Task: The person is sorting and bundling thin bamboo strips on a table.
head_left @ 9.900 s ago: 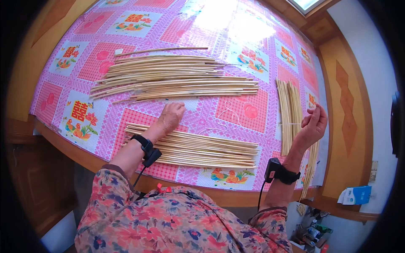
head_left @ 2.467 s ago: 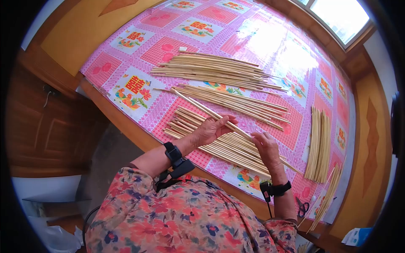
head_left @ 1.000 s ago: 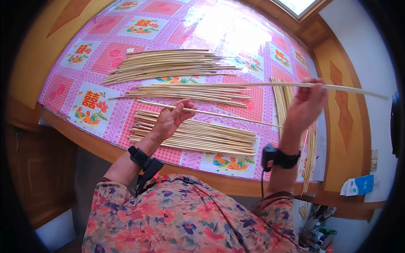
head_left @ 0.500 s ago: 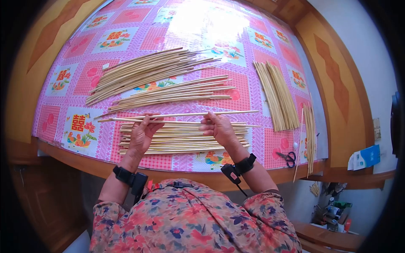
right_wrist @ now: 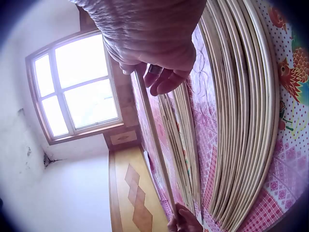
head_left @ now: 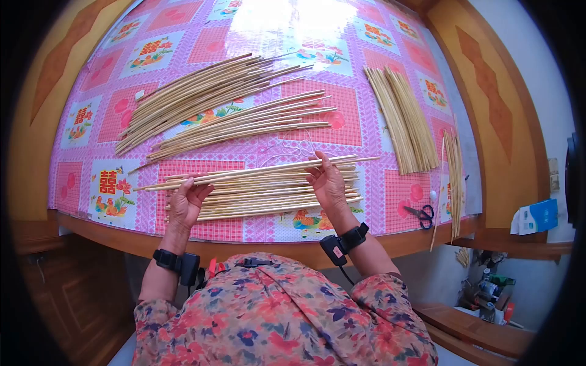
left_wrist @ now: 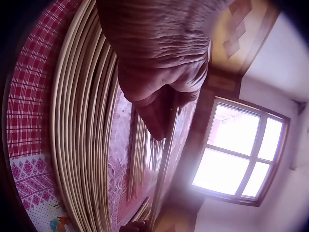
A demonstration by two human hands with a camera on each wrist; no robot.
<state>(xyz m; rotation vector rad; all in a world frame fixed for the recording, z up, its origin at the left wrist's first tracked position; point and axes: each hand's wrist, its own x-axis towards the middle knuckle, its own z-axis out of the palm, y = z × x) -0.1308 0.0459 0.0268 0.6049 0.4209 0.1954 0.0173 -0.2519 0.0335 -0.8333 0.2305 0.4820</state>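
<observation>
Both hands hold thin, pale, straw-coloured sticks level above the near pile, lying close together as a pair. My left hand pinches them toward their left end between thumb and fingers. Toward the other end, my right hand pinches them the same way, its palm turned up. In the left wrist view the held sticks run away from the fingers to the other hand. A ring shows on a finger of the right hand. Directly beneath lies the near pile of similar sticks, side by side on the patterned tablecloth.
Two more loose piles, a middle one and a far one, lie beyond. Tied-looking bundles stand at the right, with a thinner bunch by the edge. Scissors lie near it. White string curls behind the held sticks.
The right hand has brought a second stick in from the right to the one in the left hand. The two sticks now lie together, and the hands have spread farther apart along them.
</observation>
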